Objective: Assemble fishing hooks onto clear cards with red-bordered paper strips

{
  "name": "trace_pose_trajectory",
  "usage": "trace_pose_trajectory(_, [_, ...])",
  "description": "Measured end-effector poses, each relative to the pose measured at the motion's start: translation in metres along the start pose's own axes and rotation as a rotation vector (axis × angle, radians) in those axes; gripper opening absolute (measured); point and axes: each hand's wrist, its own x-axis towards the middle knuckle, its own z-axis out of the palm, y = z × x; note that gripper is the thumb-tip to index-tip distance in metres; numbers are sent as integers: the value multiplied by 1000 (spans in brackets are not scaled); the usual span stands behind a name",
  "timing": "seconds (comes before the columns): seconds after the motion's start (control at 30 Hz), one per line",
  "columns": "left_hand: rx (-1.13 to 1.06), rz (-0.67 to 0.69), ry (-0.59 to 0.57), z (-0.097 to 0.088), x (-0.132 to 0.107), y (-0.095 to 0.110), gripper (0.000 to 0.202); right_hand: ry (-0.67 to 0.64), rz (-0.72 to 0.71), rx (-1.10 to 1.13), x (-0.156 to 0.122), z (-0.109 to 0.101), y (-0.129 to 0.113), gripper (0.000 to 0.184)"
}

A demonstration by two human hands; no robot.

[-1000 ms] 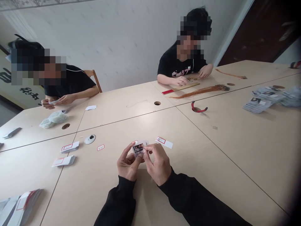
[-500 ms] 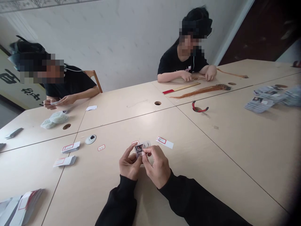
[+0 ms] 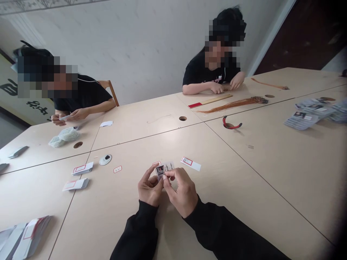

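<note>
Both my hands meet over the pale wooden table [image 3: 244, 180], pinching one small printed card [image 3: 163, 169] in a clear sleeve. My left hand [image 3: 149, 188] grips its lower left side with thumb and fingers. My right hand [image 3: 181, 190] pinches its right edge, fingers curled. A white label with a red frame [image 3: 190, 163] lies just beyond my right hand. A tiny red-edged sticker [image 3: 117, 169] lies to the left of my hands.
Two small stacks of labels [image 3: 82, 168] [image 3: 75, 184] and a round white disc [image 3: 105, 159] lie at left, a bigger pile [image 3: 25, 236] at the near left corner. Red-handled pliers [image 3: 231, 124], orange cords [image 3: 233, 104], a ruler [image 3: 210, 100] and printed packets [image 3: 311, 113] lie farther off. Two other people sit across.
My hands have kept their grip on the card and shifted very slightly. The person at the back has moved both hands closer together on the table.
</note>
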Motion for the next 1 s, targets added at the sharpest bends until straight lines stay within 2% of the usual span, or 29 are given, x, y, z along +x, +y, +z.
trace_pose_trajectory(0.1, [-11,-36,11,0,0,4,68,8,39,-40,5,-4,10,5])
trace_pose_trajectory(0.3, [32,-72,-49,1,0,4,74,-20,164,-58,8,-5,27,5])
trace_pose_trajectory(0.47, [30,-90,-72,3,-1,4,77,-35,216,-48,6,-6,27,34])
trace_pose_trajectory(0.53, [41,-102,-82,3,-1,5,80,-24,188,-81,9,-9,26,38])
trace_pose_trajectory(0.73, [76,-96,-114,-2,3,2,60,-77,-22,-69,17,-16,28,17])
trace_pose_trajectory(0.9, [76,24,-135,-10,10,-4,51,-128,85,7,17,-15,31,12])
trace_pose_trajectory(1.0, [12,22,-99,-11,14,-5,48,-156,169,44,17,-16,31,11])
